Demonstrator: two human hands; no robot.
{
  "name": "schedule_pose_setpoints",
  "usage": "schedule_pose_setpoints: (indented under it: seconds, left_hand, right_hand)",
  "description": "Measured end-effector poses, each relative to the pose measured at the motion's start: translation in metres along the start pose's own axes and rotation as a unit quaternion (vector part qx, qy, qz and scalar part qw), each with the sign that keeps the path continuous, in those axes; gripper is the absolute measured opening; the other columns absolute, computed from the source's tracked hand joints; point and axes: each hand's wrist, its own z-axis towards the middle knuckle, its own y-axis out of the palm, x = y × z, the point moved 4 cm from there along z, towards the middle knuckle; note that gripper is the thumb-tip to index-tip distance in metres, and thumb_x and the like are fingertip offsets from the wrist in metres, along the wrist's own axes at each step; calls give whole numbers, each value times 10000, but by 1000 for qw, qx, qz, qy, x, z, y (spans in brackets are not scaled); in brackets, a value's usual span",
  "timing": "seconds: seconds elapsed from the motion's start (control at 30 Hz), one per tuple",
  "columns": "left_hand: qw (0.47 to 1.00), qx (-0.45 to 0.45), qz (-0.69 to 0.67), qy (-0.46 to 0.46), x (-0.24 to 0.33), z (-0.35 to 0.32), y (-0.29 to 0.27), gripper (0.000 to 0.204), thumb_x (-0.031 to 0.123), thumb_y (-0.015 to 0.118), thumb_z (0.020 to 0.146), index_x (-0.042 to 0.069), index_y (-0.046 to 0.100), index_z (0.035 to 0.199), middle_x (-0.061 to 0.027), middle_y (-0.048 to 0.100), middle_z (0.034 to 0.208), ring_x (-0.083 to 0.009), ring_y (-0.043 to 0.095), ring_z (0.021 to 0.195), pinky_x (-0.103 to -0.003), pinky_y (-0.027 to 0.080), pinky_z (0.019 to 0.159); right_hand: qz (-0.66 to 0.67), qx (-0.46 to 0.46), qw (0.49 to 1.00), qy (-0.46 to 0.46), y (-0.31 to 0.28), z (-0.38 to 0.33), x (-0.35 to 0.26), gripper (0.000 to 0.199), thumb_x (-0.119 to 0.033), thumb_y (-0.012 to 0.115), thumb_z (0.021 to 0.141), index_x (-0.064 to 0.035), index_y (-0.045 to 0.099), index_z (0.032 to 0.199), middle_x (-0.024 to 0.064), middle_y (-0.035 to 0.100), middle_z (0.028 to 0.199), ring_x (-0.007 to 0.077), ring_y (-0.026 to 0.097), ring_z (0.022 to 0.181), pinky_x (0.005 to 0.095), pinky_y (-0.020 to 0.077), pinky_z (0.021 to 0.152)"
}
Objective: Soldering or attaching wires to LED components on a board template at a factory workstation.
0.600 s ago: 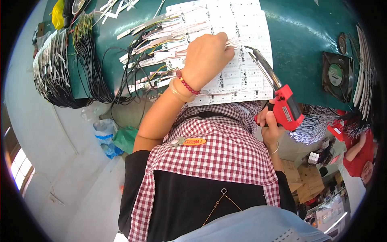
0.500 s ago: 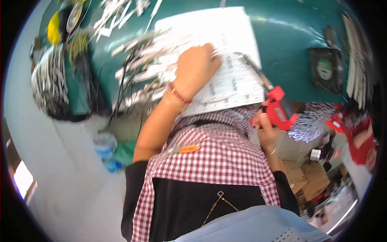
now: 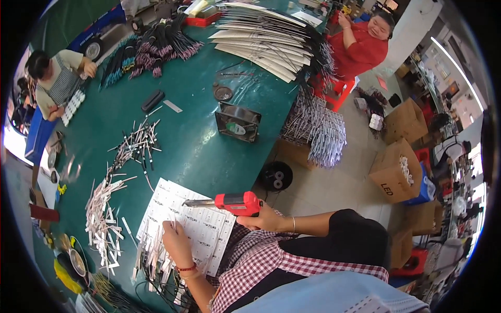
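Note:
My right hand point(image 3: 267, 218) is wrapped round the grip of a red-and-black soldering gun point(image 3: 236, 204). Its long metal tip points left, above a white printed sheet point(image 3: 209, 229) at the table's near edge. Over the left part of that sheet is my left hand point(image 3: 177, 242), its fingers closed in a pinch; what they hold, if anything, is too small to name. Close beside this hand lie thin white strips with wires point(image 3: 151, 255), partly covering the sheet.
Loose strips point(image 3: 104, 214) are heaped on the green table point(image 3: 182, 135). A square fan point(image 3: 238, 122) stands farther off, below a large stack of wired strips point(image 3: 261, 41). Two other people sit at the table's far left and far right. Cardboard boxes point(image 3: 394, 175) stand on the floor.
The view has swung up and to the right, bringing in more table, two people and boxes. The soldering gun stays in my right hand; my left hand remains at the sheet.

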Motion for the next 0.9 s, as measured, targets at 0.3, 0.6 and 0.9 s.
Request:
schedule_pose_setpoints:
  seconds: [0.3, 0.6, 0.9]
  left_hand:
    - [936, 169, -304, -47, -3, 4, -30, 217, 183, 350, 981, -3, 405, 884, -107, 571, 648, -176, 522, 527, -294, 437, 518]
    - [819, 347, -457, -10, -14, -14, -81, 292, 283, 328, 1002, 83, 394, 799, 16, 345, 611, -46, 275, 520, -197, 224, 468]
    - [855, 357, -376, 33, -42, -21, -36, 267, 223, 340, 993, 52, 441, 814, 4, 379, 680, -96, 335, 615, -242, 313, 591]
  right_hand:
    - [2, 1, 999, -33, 9, -3, -13, 144, -135, 651, 821, -32, 551, 826, -7, 506, 605, 57, 426, 453, 225, 333, 423]
    - [80, -22, 996, -14, 26, 16, -18, 151, -131, 584, 841, -17, 529, 923, 4, 486, 585, 69, 439, 447, 232, 348, 442]
    - [134, -21, 991, -25, 30, 21, -15, 232, -117, 588, 836, 13, 523, 1017, 10, 495, 607, 66, 445, 458, 224, 357, 455]
